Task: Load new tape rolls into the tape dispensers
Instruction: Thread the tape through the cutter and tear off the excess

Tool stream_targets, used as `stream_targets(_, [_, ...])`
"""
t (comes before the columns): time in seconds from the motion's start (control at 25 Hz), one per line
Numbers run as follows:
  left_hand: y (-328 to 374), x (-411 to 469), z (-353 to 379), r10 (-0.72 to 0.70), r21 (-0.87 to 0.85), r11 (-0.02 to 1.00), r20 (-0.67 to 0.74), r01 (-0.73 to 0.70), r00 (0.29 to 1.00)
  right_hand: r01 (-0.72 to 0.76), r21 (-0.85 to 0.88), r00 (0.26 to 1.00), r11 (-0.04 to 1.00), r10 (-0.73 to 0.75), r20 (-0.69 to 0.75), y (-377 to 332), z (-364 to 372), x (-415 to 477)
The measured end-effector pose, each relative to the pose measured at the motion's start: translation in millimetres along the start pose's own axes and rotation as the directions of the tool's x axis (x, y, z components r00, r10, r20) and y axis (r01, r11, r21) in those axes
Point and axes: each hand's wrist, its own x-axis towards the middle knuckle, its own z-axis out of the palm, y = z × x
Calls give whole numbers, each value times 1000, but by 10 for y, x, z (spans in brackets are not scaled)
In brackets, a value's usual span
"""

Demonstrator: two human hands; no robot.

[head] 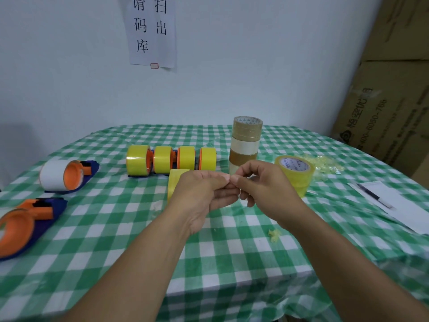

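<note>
While the yellow roll (177,180) stands on edge just behind my left grip (202,194), both grips are busy in front of it: left grip and right grip (262,184) meet fingertip to fingertip, each pinching what looks like the tape end (233,182). It's too thin and clear to be sure. Can't tell whether that roll sits in a dispenser; my hand hides its lower part. Judging by this, the step is freeing or peeling the leading end, not seating the roll yet. Next move needs a clean pull without the end folding onto itself, then threading to the cutter. Behind it, a row of four loaded dispensers (171,160). Right of that, a stack of rolls (247,140) and a flat yellow roll (296,170). Far left on the tabletop (232,263): a dispenser with a white roll (67,175) and an empty dispenser (27,221), probably next. A tape scrap (275,235) lies near my right wrist.
</note>
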Motion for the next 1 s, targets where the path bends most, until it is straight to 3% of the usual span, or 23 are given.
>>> stream_targets(0.08, [4,-39,-14,-52,-102,993,14,54,999,30,-79,999,996,-29,19,-13,-9,-27])
stream_targets(0.2, [-48,-98,-24,-82,-115,990,-27,79,996,32,-176,988,984,-5,151,-86,-76,-51])
stream_targets(0.28, [-86,-130,-11,-70,-70,995,-61,65,996,-41,-147,973,988,73,221,-126,-124,-69])
stream_targets(0.48, [-126,-239,60,52,134,990,-81,-41,995,-168,26,973,986,161,167,-146,-150,-215])
stream_targets(0.64, [-106,-365,93,58,126,991,-53,-51,997,-93,10,977,996,90,193,-182,-203,-344])
stream_targets(0.8, [-174,-390,206,-30,-68,997,-32,27,999,-50,-59,992,997,56,111,-196,-222,-369])
stream_targets(0.92, [-235,-359,242,-150,-258,954,35,154,988,-13,-198,998,980,23,51,-131,-204,-358])
stream_targets(1.0, [-262,-332,224,-195,-323,921,102,218,975,-17,-180,999,983,22,28,-68,-202,-355])
